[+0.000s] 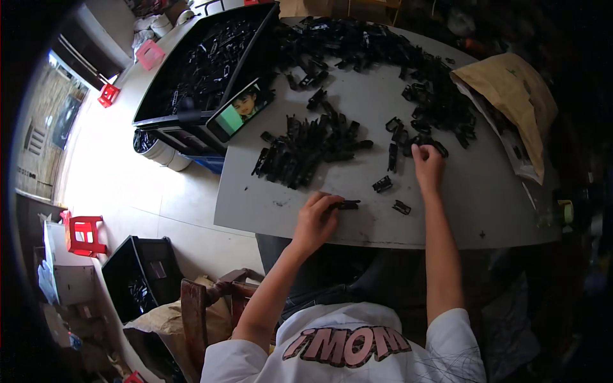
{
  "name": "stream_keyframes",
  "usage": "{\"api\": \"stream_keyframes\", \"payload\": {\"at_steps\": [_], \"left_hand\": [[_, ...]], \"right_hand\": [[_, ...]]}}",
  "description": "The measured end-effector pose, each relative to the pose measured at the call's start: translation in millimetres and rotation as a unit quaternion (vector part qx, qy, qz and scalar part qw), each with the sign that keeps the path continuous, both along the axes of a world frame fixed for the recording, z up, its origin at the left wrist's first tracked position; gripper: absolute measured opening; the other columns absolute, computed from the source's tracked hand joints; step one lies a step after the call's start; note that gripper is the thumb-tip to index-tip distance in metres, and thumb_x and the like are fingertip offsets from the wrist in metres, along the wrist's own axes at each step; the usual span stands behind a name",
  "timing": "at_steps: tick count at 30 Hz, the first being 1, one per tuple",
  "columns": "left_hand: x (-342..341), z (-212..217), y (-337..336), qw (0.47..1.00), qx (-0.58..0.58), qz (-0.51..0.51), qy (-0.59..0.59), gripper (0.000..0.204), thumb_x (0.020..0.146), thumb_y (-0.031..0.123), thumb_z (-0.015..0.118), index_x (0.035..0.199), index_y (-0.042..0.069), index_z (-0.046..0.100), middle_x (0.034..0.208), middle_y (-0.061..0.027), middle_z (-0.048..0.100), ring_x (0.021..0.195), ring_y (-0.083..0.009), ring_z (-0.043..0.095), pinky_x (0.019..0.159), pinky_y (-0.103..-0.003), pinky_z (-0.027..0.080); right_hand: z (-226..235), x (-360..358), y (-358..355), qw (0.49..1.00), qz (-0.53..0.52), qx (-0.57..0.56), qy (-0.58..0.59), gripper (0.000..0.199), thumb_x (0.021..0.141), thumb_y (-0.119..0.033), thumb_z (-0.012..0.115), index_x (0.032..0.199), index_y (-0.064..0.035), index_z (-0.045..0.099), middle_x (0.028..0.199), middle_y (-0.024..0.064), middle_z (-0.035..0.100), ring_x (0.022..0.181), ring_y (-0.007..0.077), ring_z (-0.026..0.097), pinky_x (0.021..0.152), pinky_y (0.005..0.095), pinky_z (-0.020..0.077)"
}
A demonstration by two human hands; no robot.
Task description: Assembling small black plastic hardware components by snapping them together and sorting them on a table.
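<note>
My left hand is closed near the table's front edge, its fingers around a slim black plastic clip that sticks out to the right. Farther right, my right hand reaches to a loose cluster of black frame-like plastic pieces. Its fingertips are pinched together against dark pieces there, and what lies between them cannot be made out. Two small black frame pieces, one farther back and one closer to me, lie between my hands. Beyond my left hand is a heap of black clips.
More black pieces spread along the back of the grey table. A large black crate full of them stands at the left, with a phone propped against it. A brown paper sack lies at the right.
</note>
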State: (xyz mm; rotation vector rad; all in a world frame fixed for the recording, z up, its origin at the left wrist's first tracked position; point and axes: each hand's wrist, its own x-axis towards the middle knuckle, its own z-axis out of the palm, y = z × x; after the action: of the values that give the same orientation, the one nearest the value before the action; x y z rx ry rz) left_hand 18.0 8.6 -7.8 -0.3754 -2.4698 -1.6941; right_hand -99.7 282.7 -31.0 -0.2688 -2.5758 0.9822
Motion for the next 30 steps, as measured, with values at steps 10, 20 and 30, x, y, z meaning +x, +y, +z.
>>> {"api": "stream_keyframes", "payload": {"at_steps": [10,20,30], "left_hand": [[-1,1,-2,1.000,0.001,-0.012,0.000,0.025,0.081,-0.003,0.056,0.104,0.004,0.062,0.091,-0.0084,0.056,0.067,-0.0169,0.057,0.061,-0.027,0.046],[-1,0,-1,0.999,-0.010,-0.020,0.028,0.026,0.081,-0.003,0.056,0.105,0.004,0.062,0.095,-0.0100,0.058,0.070,-0.0190,0.059,0.063,-0.027,0.047],[-2,-2,-5,0.999,-0.018,-0.030,-0.004,0.029,0.077,-0.004,0.060,0.105,0.004,0.062,0.098,-0.0077,0.059,0.072,-0.0155,0.060,0.063,-0.025,0.047]], "right_hand": [[2,-7,-3,0.992,-0.013,0.099,-0.071,0.014,0.086,-0.021,0.059,0.087,-0.0073,0.057,0.086,0.0080,0.060,0.077,0.0246,0.060,0.063,0.0382,0.0480],[16,48,18,0.985,0.047,0.146,0.076,0.012,0.079,-0.002,0.057,0.091,-0.0042,0.057,0.100,0.0113,0.058,0.085,0.0289,0.060,0.069,0.0368,0.0483],[39,93,29,0.994,0.108,-0.010,0.013,0.023,0.080,0.005,0.049,0.100,-0.0004,0.059,0.101,0.0111,0.057,0.083,0.0233,0.061,0.069,0.0314,0.0487]]}}
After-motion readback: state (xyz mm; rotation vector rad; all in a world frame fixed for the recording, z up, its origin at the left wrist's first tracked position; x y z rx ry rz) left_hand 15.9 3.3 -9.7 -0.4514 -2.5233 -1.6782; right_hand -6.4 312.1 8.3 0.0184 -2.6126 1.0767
